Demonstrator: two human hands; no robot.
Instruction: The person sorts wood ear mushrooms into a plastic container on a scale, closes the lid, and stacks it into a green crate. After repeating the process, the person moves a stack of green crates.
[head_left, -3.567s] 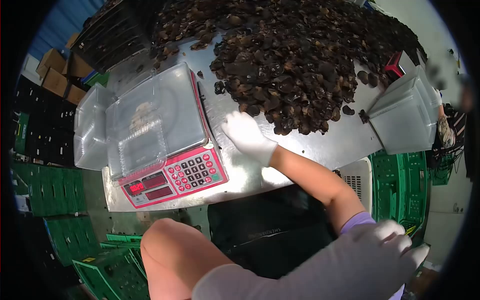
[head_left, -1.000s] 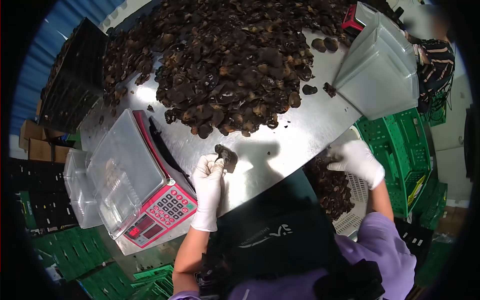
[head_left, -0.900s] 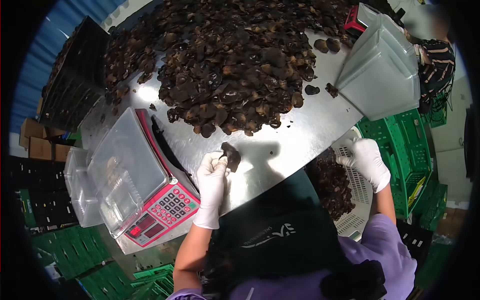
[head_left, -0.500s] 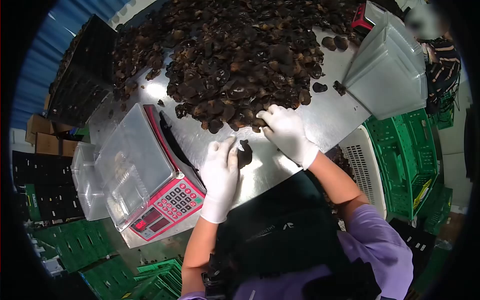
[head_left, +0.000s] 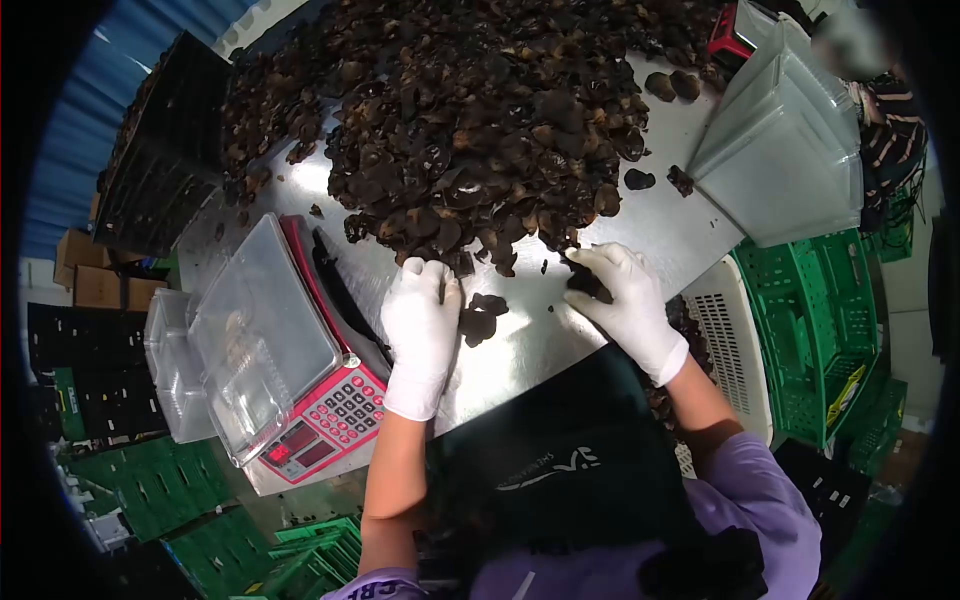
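Note:
A large heap of dark brown wood ear mushrooms (head_left: 490, 140) covers the far half of the metal table (head_left: 510, 380). My right hand (head_left: 628, 305), in a white glove, is at the heap's near right edge, thumb and fingers closed around a dark wood ear mushroom (head_left: 588, 284). My left hand (head_left: 418, 325), gloved too, rests at the heap's near edge with its fingers curled; whatever they hold is hidden. A few loose mushroom pieces (head_left: 480, 320) lie on the metal just right of my left hand.
On the left stands a red scale (head_left: 325, 425) carrying clear plastic boxes (head_left: 265, 325). Stacked clear tubs (head_left: 785, 150) sit at the table's right corner, near another person (head_left: 890, 130). Below on the right are a white basket (head_left: 725, 340) and green crates (head_left: 810, 320). A black crate (head_left: 165, 150) stands far left.
My right hand has moved right and toward me, off the heap, with a mushroom in it. My left hand has shifted slightly left and forward to the heap's edge.

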